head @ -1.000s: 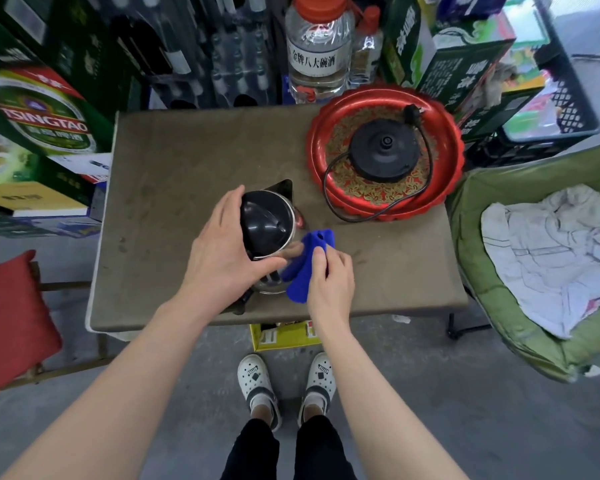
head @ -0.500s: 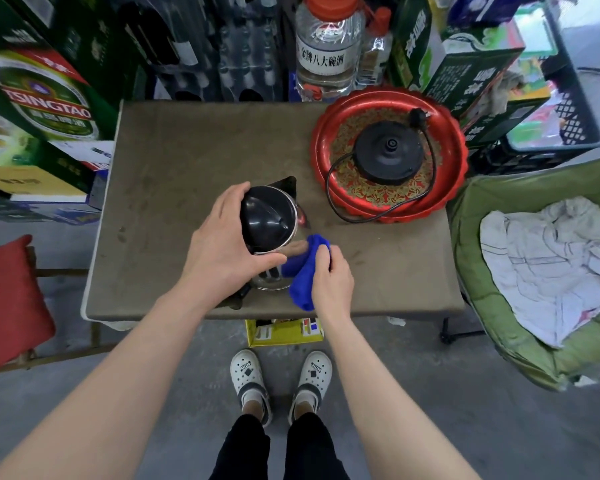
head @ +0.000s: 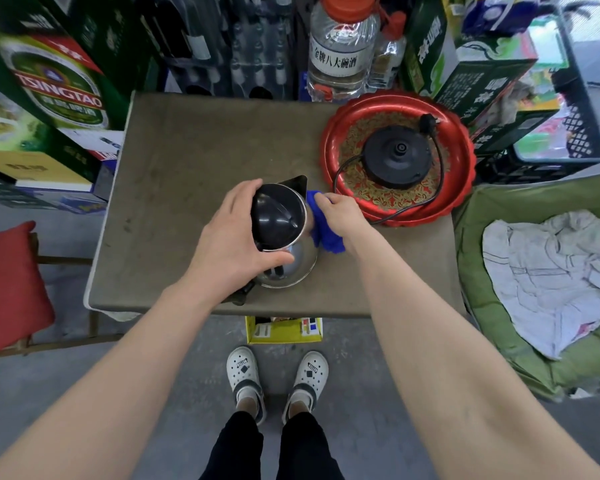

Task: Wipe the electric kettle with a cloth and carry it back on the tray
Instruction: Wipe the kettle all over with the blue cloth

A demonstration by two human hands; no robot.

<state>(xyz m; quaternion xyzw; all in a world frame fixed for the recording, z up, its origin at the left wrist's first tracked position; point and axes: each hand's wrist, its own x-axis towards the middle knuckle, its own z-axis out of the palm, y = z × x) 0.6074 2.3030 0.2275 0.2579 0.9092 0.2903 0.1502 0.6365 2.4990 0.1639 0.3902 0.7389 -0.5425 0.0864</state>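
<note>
While the left hand clamps over the black lid and upper body of the electric kettle, fingers curled round the far side and thumb on the near side, the right hand presses a bunched blue cloth against the kettle's right flank, just below the spout. The cloth is pinched between the fingers and the steel wall, so that hand is closed on the cloth and not on the kettle itself.

The kettle stands upright on the brown table, near the front edge, with its black handle pointing toward the person. Just to its right, apart from it, sits the red tray, which holds only the black power base and its coiled cord with the plug lying at the tray's far rim.

By my reading the wiping is under way, not finished: the cloth is on one side of the shiny body, and nothing shows whether the far and left sides have been covered. What remains appears to be the rest of the wipe, setting the kettle onto the base in the tray, and then lifting the tray to carry it off. Crates and a large clear bottle crowd the space behind the table.
</note>
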